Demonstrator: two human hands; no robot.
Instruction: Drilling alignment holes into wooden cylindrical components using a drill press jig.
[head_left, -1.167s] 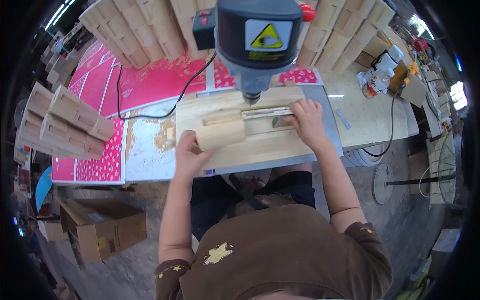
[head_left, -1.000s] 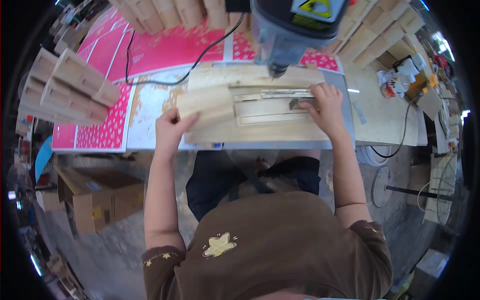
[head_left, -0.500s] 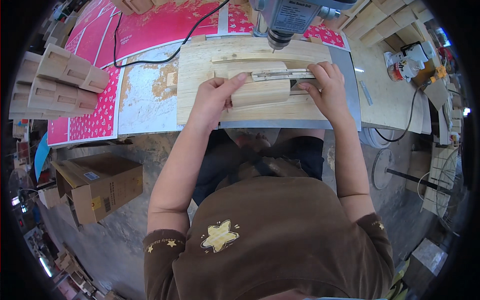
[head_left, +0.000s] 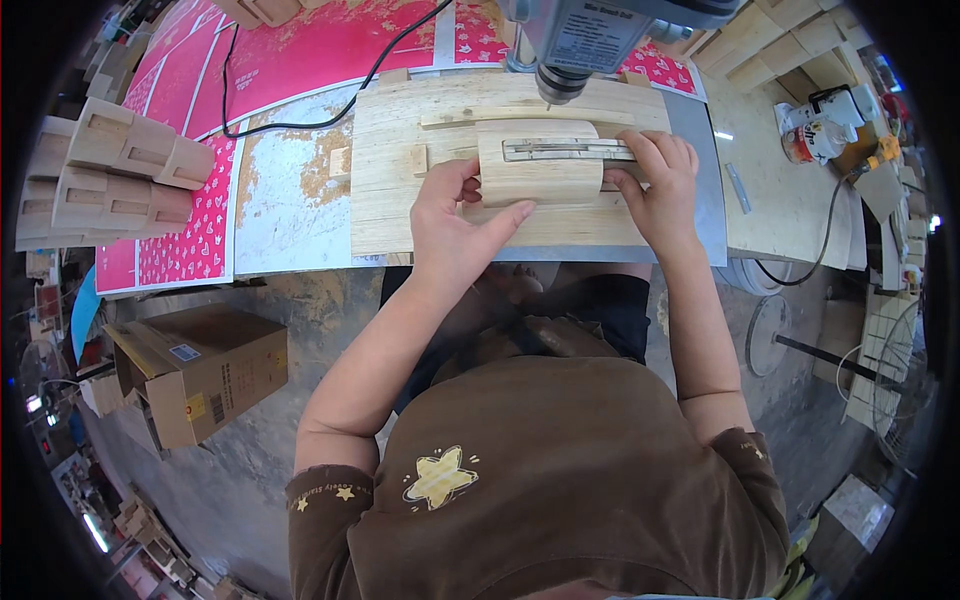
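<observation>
A pale wooden block (head_left: 540, 185) with a rounded top lies on a wooden board under the bench drill's chuck (head_left: 560, 85). A narrow slotted strip (head_left: 560, 149) lies along the block's top, its right end reaching past the block. My left hand (head_left: 455, 215) closes on the block's near left corner, fingers at the left end and thumb along the near side. My right hand (head_left: 655, 180) pinches the strip's right end, with the thumb against the block's right end. The bit's tip hangs just beyond the block's far edge, apart from it.
The wooden board (head_left: 385, 200) carries a thin batten (head_left: 480, 116) behind the block and a small wood piece (head_left: 420, 160) at its left. Stacked wooden blocks (head_left: 125, 170) stand at left. A black cable (head_left: 300, 127) crosses the pink covering. A cutter knife (head_left: 738, 187) lies at right.
The block has slid right, and the strip now lies further over its top. My left hand has shifted from the strip's left end down to the block's near left corner.
</observation>
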